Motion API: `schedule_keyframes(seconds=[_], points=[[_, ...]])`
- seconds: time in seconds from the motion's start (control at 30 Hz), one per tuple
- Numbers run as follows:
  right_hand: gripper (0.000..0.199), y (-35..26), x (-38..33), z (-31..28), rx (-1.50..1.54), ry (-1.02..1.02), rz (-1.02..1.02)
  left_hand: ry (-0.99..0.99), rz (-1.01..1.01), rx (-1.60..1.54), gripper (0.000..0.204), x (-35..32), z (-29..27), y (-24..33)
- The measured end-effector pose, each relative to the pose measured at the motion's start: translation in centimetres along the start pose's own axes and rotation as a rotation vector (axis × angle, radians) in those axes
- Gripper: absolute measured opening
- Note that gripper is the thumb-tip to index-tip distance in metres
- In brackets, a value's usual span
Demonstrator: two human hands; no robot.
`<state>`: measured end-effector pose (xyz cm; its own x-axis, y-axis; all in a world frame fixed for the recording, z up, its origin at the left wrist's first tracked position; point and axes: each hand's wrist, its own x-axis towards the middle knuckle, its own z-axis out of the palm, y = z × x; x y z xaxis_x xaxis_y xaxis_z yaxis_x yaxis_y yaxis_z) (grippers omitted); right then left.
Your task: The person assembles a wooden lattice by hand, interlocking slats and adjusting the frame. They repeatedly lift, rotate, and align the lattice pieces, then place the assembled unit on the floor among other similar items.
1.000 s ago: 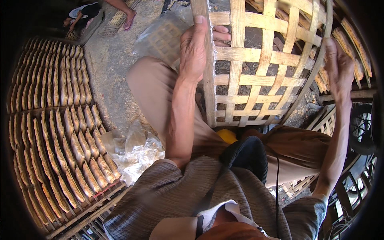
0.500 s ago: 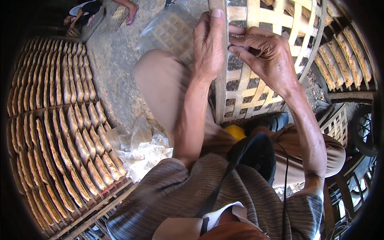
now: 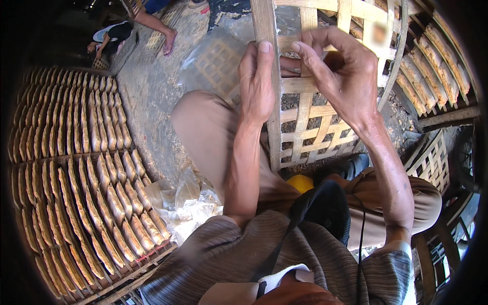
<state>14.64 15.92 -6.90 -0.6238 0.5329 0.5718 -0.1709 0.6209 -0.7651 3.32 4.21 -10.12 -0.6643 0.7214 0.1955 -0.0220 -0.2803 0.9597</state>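
Observation:
A woven bamboo panel (image 3: pixel 305 116) with a wooden edge bar (image 3: pixel 262 20) stands upright in front of my lap. My left hand (image 3: pixel 258 84) is wrapped round that bar, its thumb pointing up along the near face and some fingertips showing through the weave on the other side. Just right of the bar, my right hand (image 3: pixel 345 76) is raised before the slats with thumb and fingers bent together. Whatever its fingertips pinch, if anything, is too small to make out.
Racks of browned, pale-sided slabs (image 3: pixel 71 203) fill the left; more slabs (image 3: pixel 432 61) lie upper right. Clear plastic sheeting (image 3: pixel 195 203) is bunched beside my left knee. Another plastic sheet (image 3: pixel 213 58) covers lattice ahead. A person (image 3: pixel 109 40) bends at upper left, near someone's sandalled foot (image 3: pixel 169 43).
My right hand has drawn slightly away from the wooden bar, its thumb lifting off the weave. My left hand keeps its hold on the bar. The whole view has shifted, showing more ahead.

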Motion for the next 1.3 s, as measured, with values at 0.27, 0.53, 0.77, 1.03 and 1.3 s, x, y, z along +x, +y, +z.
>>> schedule_keyframes(seconds=[0.27, 0.53, 0.77, 1.03, 1.3], points=[[0.026, 1.0, 0.7, -0.8, 0.139, -0.076, 0.081, -0.056, 0.067, 0.090, 0.042, -0.1, 1.6, -0.8], [0.015, 0.4, 0.9, -1.2, -0.066, -0.064, -0.069, -0.050, 0.043, 0.089, 0.042, -0.4, 1.7, -0.7], [0.012, 0.1, 0.7, -0.3, -0.257, -0.002, -0.143, -0.035, 0.134, 0.156, 0.037, -0.6, 1.9, -0.3], [0.023, 0.1, 1.7, -3.4, -0.062, -0.114, 0.220, 0.004, 0.032, 0.067, 0.045, -0.3, 0.3, -0.6], [0.025, 0.1, 1.6, -1.5, 0.196, -0.074, 0.230, 0.006, 0.088, 0.166, 0.043, -0.5, 1.1, -0.6]])
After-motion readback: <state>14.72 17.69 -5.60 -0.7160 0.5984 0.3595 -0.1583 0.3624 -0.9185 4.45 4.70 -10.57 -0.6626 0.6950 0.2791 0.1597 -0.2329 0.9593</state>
